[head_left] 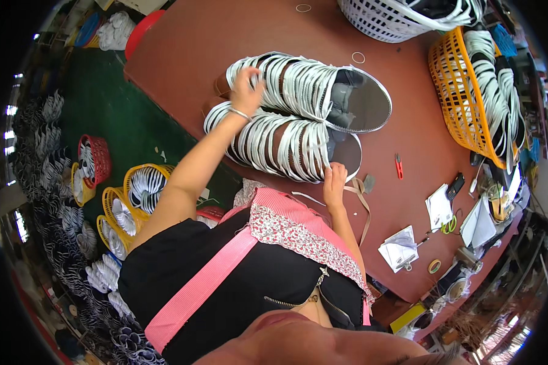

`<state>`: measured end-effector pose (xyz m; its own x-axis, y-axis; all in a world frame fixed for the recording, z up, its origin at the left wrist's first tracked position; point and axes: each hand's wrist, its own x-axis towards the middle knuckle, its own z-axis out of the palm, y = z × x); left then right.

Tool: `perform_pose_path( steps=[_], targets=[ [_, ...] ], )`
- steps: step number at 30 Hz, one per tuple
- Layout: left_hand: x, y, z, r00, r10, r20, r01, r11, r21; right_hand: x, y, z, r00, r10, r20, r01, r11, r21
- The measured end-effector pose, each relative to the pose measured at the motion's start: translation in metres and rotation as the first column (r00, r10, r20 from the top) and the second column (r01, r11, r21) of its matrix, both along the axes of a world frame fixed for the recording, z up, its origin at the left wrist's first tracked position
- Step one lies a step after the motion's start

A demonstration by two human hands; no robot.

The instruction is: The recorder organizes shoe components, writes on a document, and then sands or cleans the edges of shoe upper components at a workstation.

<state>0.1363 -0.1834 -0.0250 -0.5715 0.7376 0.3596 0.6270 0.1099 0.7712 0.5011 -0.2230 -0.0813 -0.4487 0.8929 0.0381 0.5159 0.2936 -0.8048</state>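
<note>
Two rows of white shoe soles (pixel 298 115) lay stacked on the brown table (pixel 182 42); left hand (pixel 246 85) pressed curled fingers into the far row, right hand (pixel 335 185) pinched the near row's end. Squaring-up stage, likely; next move called for even pressure along both rows

A single fisheye view from the person's head looks steeply down over their chest and arms onto a brown table (pixel 408 128), close below. The picture sits tilted, its edges curving into a dark rim.
</note>
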Motion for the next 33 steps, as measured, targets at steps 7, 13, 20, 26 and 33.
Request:
perform_pose_path(
  steps=[7, 13, 20, 26, 33],
  targets=[
    [-0.093, -0.012, -0.040, 0.987, 0.101, -0.128, -0.153, 0.849, -0.507, -0.003, 0.003, -0.001, 0.994, -0.021, 0.106, 0.017, 0.999, 0.033],
    [-0.091, -0.006, -0.031, 0.898, -0.184, -0.399, -0.021, 0.889, -0.458, -0.009, 0.004, 0.003, 0.990, -0.068, 0.125, 0.060, 0.996, 0.067],
    [-0.077, 0.011, -0.031, 0.934, -0.066, -0.352, -0.070, 0.930, -0.360, -0.015, 0.000, 0.003, 0.981, -0.139, 0.136, 0.127, 0.987, 0.094],
    [-0.072, 0.027, -0.018, 0.853, -0.307, -0.422, 0.139, 0.913, -0.384, -0.017, 0.000, 0.002, 0.966, -0.189, 0.176, 0.175, 0.980, 0.096],
    [-0.067, 0.043, -0.009, 0.906, -0.274, -0.324, 0.130, 0.906, -0.402, -0.021, -0.001, 0.003, 0.948, -0.251, 0.196, 0.239, 0.968, 0.080]
  ],
)
